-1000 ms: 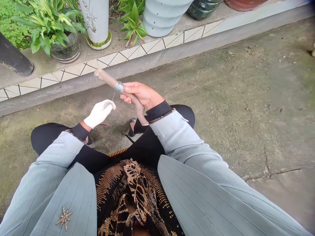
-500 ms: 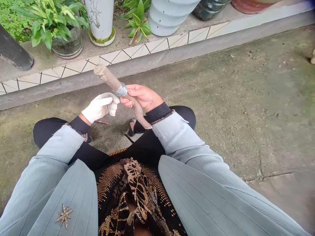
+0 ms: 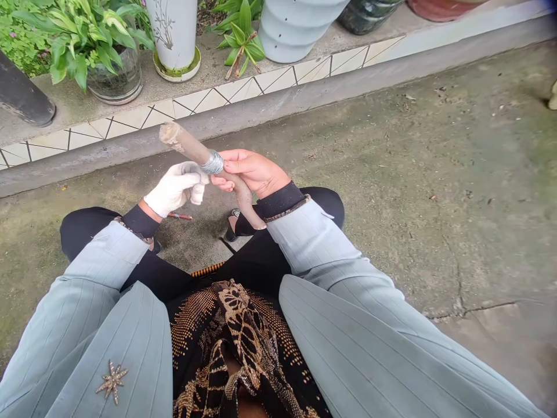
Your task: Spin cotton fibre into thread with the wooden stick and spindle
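My right hand (image 3: pixel 255 171) is bare and closed around a crooked wooden stick (image 3: pixel 185 145), with the thumb near a band of wound silver wire (image 3: pixel 213 162). The wire wraps the stick in several turns. One end of the stick, pale and rough, points up to the left; the other curves down toward my right cuff. My left hand (image 3: pixel 174 188) wears a white glove. Its fingers are curled together right beside the wire band; what they pinch, if anything, is too small to make out.
A reddish thin object (image 3: pixel 179 216) lies on the concrete floor (image 3: pixel 413 191) beyond my left wrist. Ahead runs a low tiled ledge (image 3: pixel 213 98) with a glass pot (image 3: pixel 115 81), a white planter (image 3: pixel 176 35), a ribbed pale pot (image 3: pixel 296 29) and a dark pipe (image 3: pixel 24 93) at left.
The stick's upper end has tipped slightly down and to the left, turning in my right hand. My left hand stays curled beside the wire. The whole view has shifted a little.
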Motion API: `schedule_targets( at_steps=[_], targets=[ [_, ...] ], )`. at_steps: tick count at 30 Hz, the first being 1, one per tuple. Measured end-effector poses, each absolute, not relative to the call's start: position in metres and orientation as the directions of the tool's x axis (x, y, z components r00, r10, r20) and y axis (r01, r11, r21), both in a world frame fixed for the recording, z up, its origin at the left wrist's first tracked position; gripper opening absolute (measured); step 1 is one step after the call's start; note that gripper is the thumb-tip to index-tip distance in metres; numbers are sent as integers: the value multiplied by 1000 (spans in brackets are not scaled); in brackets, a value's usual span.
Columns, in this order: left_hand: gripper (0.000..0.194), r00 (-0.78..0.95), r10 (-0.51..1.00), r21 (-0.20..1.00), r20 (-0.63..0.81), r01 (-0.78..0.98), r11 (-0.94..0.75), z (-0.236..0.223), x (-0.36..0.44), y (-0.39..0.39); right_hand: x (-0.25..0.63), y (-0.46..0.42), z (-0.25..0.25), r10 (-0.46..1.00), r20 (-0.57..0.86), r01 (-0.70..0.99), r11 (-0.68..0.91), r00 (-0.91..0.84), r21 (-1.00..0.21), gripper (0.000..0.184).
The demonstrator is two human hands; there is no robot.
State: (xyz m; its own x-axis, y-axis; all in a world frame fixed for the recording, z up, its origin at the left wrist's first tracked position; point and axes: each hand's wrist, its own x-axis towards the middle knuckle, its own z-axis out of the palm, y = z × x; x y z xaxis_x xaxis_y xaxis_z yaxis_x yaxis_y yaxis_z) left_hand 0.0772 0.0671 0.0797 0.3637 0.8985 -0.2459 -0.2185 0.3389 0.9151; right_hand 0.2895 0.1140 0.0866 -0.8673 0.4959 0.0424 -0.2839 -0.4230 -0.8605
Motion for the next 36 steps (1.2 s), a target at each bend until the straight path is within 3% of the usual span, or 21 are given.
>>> schedule_targets(
  at_steps=[6, 10, 15, 24, 29, 36],
  targets=[
    [35, 12, 966, 942, -257, -220, 253, 74, 94, 68, 277, 109, 82, 662, 1, -293, -331, -750, -897, 57],
    [22, 48, 974, 949, -222, -218, 227, 84, 93, 65, 280, 113, 81, 705, -71, -280, -369, -706, -886, 58],
    [29, 110, 977, 950, -181, -237, 203, 91, 87, 63, 283, 115, 82, 699, -81, -308, -413, -711, -857, 60],
    [37, 3, 981, 968, -193, -164, 191, 65, 85, 78, 278, 113, 77, 674, -71, -280, -398, -735, -874, 60],
    [26, -19, 973, 963, -231, -149, 226, 63, 86, 75, 276, 114, 75, 709, -108, -286, -413, -697, -864, 59],
    [24, 27, 996, 994, -87, -66, 89, 70, 82, 66, 274, 116, 78, 721, -166, -286, -461, -673, -840, 51]
  ],
)
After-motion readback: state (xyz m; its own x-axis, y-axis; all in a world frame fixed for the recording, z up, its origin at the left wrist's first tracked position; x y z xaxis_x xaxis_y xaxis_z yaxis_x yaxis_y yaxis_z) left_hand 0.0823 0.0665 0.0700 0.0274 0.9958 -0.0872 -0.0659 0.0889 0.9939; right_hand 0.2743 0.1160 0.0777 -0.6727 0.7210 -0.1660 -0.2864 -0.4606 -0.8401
